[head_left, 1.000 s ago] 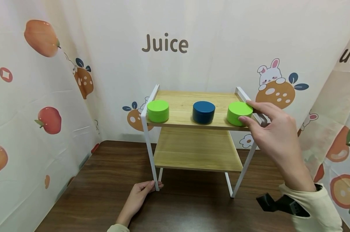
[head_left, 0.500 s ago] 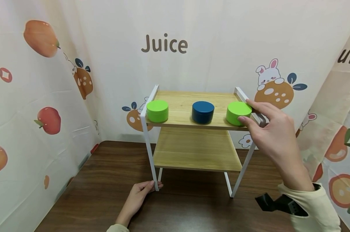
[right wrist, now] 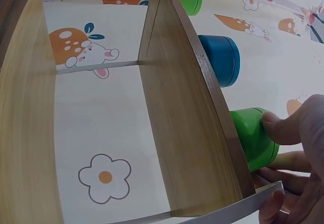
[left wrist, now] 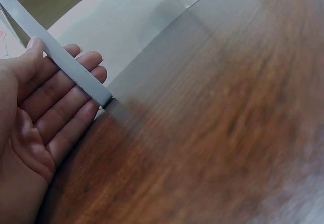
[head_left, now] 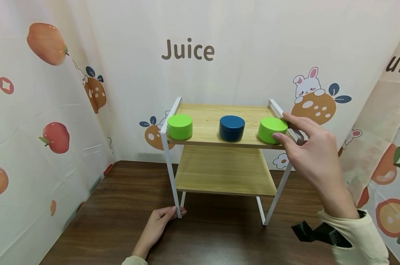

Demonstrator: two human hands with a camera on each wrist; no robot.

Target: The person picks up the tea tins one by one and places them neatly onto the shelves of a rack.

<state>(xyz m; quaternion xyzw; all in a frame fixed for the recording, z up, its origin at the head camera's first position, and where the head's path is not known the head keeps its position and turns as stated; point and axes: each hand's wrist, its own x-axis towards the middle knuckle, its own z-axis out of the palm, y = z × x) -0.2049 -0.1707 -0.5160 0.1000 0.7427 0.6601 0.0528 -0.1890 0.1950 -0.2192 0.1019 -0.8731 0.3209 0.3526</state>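
In the head view, a two-tier shelf with wood-grain boards [head_left: 200, 114] and white legs stands on the dark wooden table. Three lidded round tins line the front of its top board: a green tin [head_left: 180, 127] at the left, a blue tin [head_left: 231, 129] near the middle and another green tin [head_left: 272, 131] at the right. My right hand [head_left: 314, 151] pinches the right green tin, thumb at the front and fingers at its far side; the right wrist view shows it resting on the board [right wrist: 185, 102]. My left hand [head_left: 157, 224] holds the foot of the left front leg [left wrist: 83, 76], thumb and fingers around it.
A pale curtain [head_left: 200, 81] printed with fruit and rabbits hangs behind the shelf and along both sides. The shelf's lower board [head_left: 225, 171] bears nothing visible. Dark tabletop [head_left: 220, 243] stretches in front of the shelf.
The right green tin's top sits very slightly lower than half a second ago, and the index finger has shifted a little. The left hand, shelf and other tins keep their places.
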